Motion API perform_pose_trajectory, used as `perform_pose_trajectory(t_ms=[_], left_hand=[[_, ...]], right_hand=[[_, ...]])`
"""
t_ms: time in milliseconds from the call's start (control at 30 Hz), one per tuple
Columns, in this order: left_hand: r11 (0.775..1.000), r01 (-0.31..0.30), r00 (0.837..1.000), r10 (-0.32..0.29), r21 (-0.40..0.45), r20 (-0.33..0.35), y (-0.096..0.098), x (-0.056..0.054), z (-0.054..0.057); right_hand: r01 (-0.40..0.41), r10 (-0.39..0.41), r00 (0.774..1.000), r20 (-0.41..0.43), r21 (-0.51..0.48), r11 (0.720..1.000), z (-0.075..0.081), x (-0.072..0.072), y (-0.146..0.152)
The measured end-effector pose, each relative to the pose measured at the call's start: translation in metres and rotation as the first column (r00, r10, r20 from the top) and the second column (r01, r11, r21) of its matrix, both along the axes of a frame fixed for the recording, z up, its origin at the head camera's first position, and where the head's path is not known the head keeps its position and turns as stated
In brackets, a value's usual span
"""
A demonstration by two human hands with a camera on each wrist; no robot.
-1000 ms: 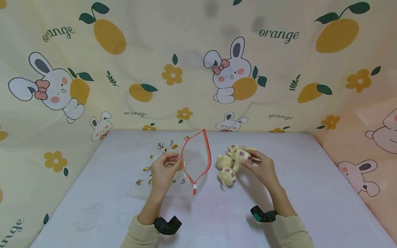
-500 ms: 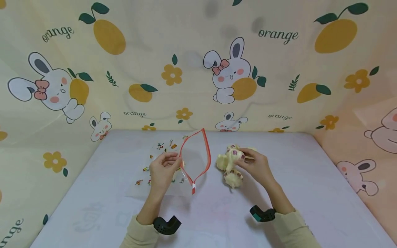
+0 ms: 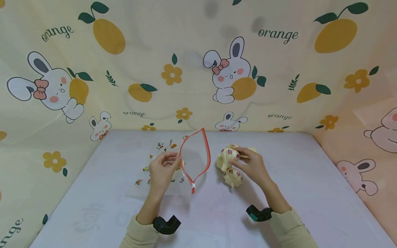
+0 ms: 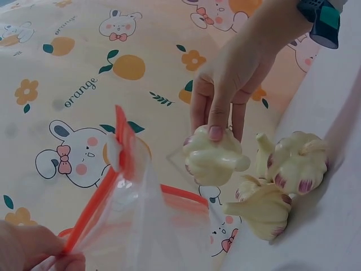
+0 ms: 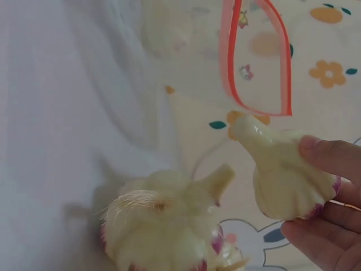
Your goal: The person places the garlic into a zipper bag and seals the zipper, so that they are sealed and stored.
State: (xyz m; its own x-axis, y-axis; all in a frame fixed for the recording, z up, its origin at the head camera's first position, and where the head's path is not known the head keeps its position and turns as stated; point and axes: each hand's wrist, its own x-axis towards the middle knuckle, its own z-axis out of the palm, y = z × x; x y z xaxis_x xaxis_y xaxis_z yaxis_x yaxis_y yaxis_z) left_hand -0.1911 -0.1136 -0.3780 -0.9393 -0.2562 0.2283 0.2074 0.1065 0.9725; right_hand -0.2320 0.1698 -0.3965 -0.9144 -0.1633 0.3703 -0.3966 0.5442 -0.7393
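Observation:
My left hand [image 3: 162,170] pinches the near side of a clear zip bag [image 3: 208,151] with a red-orange zip edge and small cartoon prints. Its mouth gapes toward the right, and a white slider sits at the lower end. In my right hand [image 3: 253,168] is a garlic bulb [image 5: 290,180], gripped by fingers and thumb, its stem pointing toward the bag. Below and beside it, more garlic bulbs [image 4: 299,161] with purple-tinged cloves are grouped on the table. Through the plastic a pale bulb [image 5: 166,28] shows faintly in the right wrist view.
The white table [image 3: 102,193] ends at a cloth backdrop [image 3: 186,38] printed with rabbits and oranges. Another cloth panel [image 3: 378,120] hangs along the right side. Black camera straps [image 3: 166,225] sit on both wrists.
My right hand has moved left toward the bag with the garlic bulb, its stem end turning. A lower front bulb has rolled slightly right. The left hand and bag stay nearly still.

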Motion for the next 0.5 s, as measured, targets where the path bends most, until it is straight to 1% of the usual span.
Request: perform_pose_trajectory(t_ms=[233, 500], left_hand=[[1.0, -0.002, 1.0, 0.002, 0.002, 0.002, 0.0, 0.0, -0.001], [1.0, -0.011, 1.0, 0.011, -0.003, -0.002, 0.001, -0.001, -0.001]], right_hand=[[-0.035, 0.035, 0.999, -0.027, -0.003, 0.999, 0.002, 0.001, -0.008], [-0.05, 0.05, 0.998, -0.03, 0.003, 0.999, 0.005, 0.001, -0.014]])
